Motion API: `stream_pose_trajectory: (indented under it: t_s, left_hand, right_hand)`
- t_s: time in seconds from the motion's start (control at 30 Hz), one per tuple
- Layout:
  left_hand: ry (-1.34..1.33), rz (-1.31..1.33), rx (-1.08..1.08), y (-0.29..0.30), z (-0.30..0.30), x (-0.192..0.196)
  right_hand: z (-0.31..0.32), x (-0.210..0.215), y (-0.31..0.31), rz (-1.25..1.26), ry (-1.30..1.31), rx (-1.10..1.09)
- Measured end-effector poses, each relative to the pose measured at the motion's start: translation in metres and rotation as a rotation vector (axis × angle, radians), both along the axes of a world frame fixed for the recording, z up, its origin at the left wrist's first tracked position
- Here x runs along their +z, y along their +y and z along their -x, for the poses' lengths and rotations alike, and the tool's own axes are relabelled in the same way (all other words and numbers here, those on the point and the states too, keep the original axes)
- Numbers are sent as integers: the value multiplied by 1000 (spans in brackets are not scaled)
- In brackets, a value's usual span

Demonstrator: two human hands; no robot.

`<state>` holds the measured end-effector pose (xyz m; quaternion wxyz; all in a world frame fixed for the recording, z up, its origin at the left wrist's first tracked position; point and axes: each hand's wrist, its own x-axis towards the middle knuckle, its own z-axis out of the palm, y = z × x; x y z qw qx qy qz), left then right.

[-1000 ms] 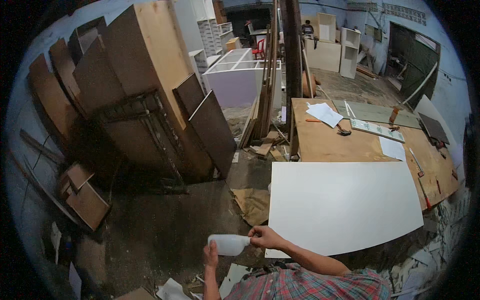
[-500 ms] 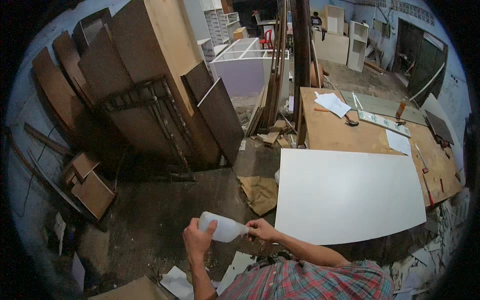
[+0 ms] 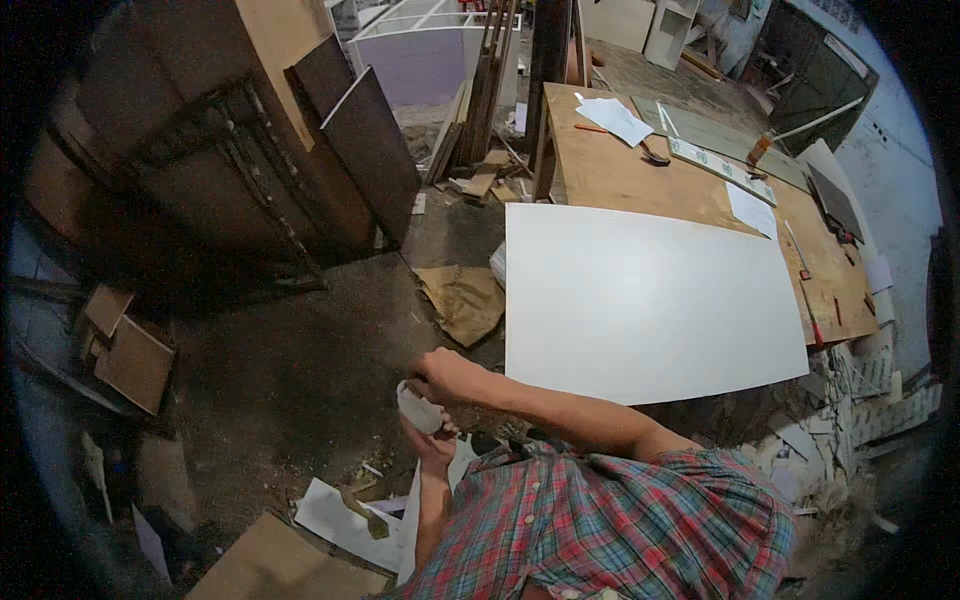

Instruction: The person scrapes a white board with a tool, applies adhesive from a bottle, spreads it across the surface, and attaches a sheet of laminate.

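Note:
I hold a small white plastic bottle (image 3: 418, 408) close in front of my chest with both hands. My left hand (image 3: 432, 440) grips it from below and my right hand (image 3: 440, 375) is closed over its top end. The bottle is mostly covered by my fingers. A large white board (image 3: 640, 300) lies flat on the wooden workbench (image 3: 620, 170) just to the right of my hands. My checked shirt fills the lower middle of the view.
Dark wooden panels and cabinet parts (image 3: 250, 170) lean at the left. Crumpled brown paper (image 3: 465, 300) and white scraps (image 3: 345, 515) lie on the dirty floor. Papers (image 3: 615, 118), a ruler and small tools sit on the far bench. Rubble is piled at the right.
The bottle has come in from arm's length to my chest, turned end-on. My right hand has shifted onto its top. The view has swung toward the white board.

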<state>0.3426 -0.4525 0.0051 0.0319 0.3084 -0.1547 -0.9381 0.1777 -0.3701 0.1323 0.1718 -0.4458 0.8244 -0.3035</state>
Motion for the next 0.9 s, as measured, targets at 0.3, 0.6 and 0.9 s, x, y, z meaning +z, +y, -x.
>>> stream_pose_trajectory:
  t_s: [0.3, 0.6, 0.9]
  left_hand:
    - [-188, 53, 91, -3, -8, -21]
    - [-661, 176, 559, 28, -13, 70]
    - [-422, 0, 310, 96, -22, -1]
  right_hand:
    - [151, -66, 109, 219, -294, -530]
    - [341, -121, 218, -265, 370, -730]
    - [359, -152, 371, -310, 378, -923]
